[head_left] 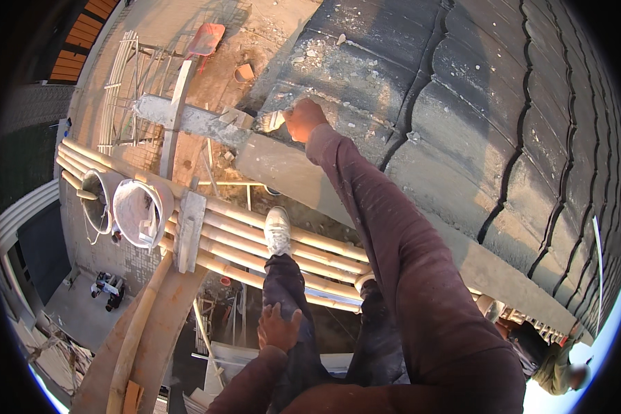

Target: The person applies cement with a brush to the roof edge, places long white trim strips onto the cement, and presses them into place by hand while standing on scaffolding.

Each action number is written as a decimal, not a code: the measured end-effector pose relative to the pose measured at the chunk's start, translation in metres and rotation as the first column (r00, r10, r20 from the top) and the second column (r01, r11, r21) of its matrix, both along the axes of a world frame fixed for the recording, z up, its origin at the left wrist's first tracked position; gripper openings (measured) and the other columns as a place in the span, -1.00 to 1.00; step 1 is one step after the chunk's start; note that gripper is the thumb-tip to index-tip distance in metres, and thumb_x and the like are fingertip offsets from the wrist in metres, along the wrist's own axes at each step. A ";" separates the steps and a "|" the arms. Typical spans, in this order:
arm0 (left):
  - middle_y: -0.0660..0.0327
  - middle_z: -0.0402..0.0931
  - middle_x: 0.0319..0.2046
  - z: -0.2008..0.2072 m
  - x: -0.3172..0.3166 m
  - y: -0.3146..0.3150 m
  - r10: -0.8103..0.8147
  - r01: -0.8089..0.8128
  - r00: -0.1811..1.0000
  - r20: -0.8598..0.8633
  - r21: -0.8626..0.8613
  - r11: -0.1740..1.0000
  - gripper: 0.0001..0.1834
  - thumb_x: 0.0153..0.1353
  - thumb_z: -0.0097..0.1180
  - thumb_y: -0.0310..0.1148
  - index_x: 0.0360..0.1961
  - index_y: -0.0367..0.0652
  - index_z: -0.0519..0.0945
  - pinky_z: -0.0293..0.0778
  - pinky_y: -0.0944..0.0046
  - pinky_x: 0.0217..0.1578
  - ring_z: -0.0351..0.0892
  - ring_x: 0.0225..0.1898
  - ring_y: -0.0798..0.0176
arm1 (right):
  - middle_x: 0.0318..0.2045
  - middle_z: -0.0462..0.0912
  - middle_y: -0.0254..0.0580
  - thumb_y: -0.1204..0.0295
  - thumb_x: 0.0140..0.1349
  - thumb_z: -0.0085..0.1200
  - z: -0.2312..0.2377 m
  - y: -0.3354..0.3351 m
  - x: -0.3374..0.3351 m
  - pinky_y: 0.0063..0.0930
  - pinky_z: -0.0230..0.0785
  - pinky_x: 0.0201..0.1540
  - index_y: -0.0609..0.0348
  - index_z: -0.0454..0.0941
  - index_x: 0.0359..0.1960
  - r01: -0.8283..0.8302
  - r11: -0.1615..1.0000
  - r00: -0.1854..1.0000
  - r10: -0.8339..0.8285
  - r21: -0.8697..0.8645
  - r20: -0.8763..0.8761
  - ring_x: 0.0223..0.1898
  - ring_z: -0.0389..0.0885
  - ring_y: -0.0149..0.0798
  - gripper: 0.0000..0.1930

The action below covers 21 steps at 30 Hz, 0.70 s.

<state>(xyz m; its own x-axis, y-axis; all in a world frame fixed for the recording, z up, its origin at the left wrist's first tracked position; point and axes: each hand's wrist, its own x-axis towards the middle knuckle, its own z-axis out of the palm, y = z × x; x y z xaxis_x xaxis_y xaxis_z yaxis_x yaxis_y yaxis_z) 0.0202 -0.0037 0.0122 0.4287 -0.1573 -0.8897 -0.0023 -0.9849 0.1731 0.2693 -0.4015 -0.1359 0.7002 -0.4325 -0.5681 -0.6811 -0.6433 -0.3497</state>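
Observation:
My right hand [305, 120] is closed around a pale, wide brush [272, 121]. Its bristle end is at the corner where the tiled roof meets a grey cement edge band [290, 169]. Dark roof tiles [366, 65] slope up beyond it, with crumbs of mortar scattered over the nearest ones. Lower in the view, my left hand [279, 328] rests on my left leg above the knee, fingers spread and holding nothing. My left shoe [277, 230] stands on a scaffold of bamboo poles [238, 228].
Two buckets, one whitish inside [143, 207] and one greyer [101, 200], sit at the scaffold's left. A plank [190, 231] crosses the poles. Far below are a red wheelbarrow [207, 40] and paved ground. Another person [562, 372] is at the lower right.

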 end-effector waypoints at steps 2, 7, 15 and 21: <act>-0.16 0.39 0.30 0.001 0.001 -0.002 -0.007 0.008 1.000 -0.011 0.019 1.000 -0.21 0.22 0.21 0.15 0.26 -0.27 0.51 0.27 -0.06 0.35 0.36 0.33 -0.20 | -0.05 0.71 0.10 0.21 0.28 0.14 0.006 -0.001 0.007 -0.11 0.53 0.12 0.20 0.74 -0.17 -0.186 0.981 0.982 0.184 0.053 0.036 0.04 0.67 0.12 -0.69; -0.17 0.36 0.32 0.000 0.000 -0.006 0.022 -0.022 1.000 0.007 0.006 1.000 -0.19 0.21 0.21 0.17 0.28 -0.26 0.50 0.24 -0.11 0.36 0.31 0.35 -0.26 | -0.05 0.71 0.07 0.24 0.28 0.11 0.010 -0.019 -0.008 -0.09 0.49 0.08 0.14 0.74 -0.12 0.008 1.000 0.994 -0.009 0.004 0.107 0.03 0.66 0.10 -0.70; -0.19 0.27 0.39 -0.002 -0.002 -0.002 0.077 -0.074 0.994 -0.076 0.036 0.997 -0.15 0.20 0.19 0.20 0.32 -0.24 0.46 0.14 -0.17 0.40 0.20 0.42 -0.26 | -0.08 0.72 0.08 0.29 0.29 0.15 -0.015 -0.017 0.000 -0.13 0.50 0.10 0.07 0.73 -0.03 0.100 0.990 0.881 -0.135 0.100 0.454 0.01 0.67 0.12 -0.72; -0.17 0.27 0.39 0.001 0.001 -0.007 0.049 -0.047 0.996 -0.076 0.027 0.999 -0.16 0.21 0.18 0.20 0.32 -0.23 0.46 0.15 -0.16 0.40 0.20 0.43 -0.23 | -0.10 0.72 0.12 0.33 0.31 0.16 -0.015 -0.010 -0.020 -0.16 0.51 0.07 0.11 0.72 -0.01 0.100 0.991 0.921 -0.126 0.089 0.367 -0.03 0.68 0.15 -0.72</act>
<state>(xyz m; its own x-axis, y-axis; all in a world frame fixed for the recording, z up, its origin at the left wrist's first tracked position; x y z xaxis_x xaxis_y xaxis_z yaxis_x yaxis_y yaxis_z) 0.0208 -0.0109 0.0128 0.3656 -0.1152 -0.9236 0.0576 -0.9876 0.1459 0.2489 -0.4118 -0.1512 0.8153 -0.4909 -0.3072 -0.5605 -0.5357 -0.6315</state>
